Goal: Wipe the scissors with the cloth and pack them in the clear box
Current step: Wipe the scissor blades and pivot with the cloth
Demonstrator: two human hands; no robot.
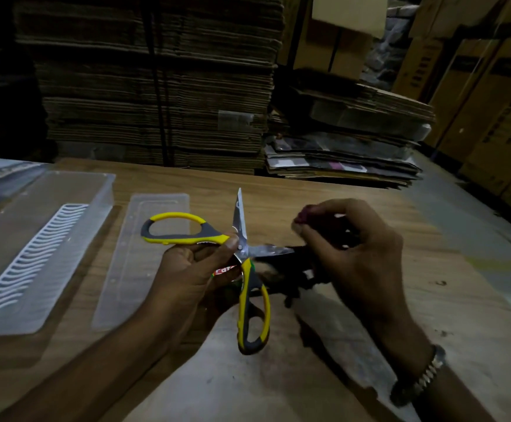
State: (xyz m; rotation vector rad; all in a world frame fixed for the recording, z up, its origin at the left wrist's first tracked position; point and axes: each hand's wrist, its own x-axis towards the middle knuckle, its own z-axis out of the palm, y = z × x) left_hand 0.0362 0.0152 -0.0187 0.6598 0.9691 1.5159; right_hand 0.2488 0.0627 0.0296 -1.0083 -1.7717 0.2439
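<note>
The scissors (242, 254) are held spread wide open above the wooden table (324, 202), close to the middle of the view. They are gripped near the pivot by the left hand (196, 269), whose fingers are closed around the base of the handles. One yellow-and-grey handle loop is pointed toward 9 o'clock, the other toward 6 o'clock; one blade is aimed at 12 o'clock and the second at 3 o'clock. The second blade is enclosed by a dark cloth (302, 263), which is pinched around it by the right hand (348, 251), fingers curled shut on the fabric. A metal watch (424, 376) is worn on the right wrist. At 9 o'clock from the scissors, the clear box (35, 248) is seen lying open on the table, with a white wavy insert inside it. Its flat clear lid (144, 263) is laid just beside it, between the box and the left hand. Stacks of flattened cardboard (156, 86) are piled beyond the table at 12 o'clock.
</note>
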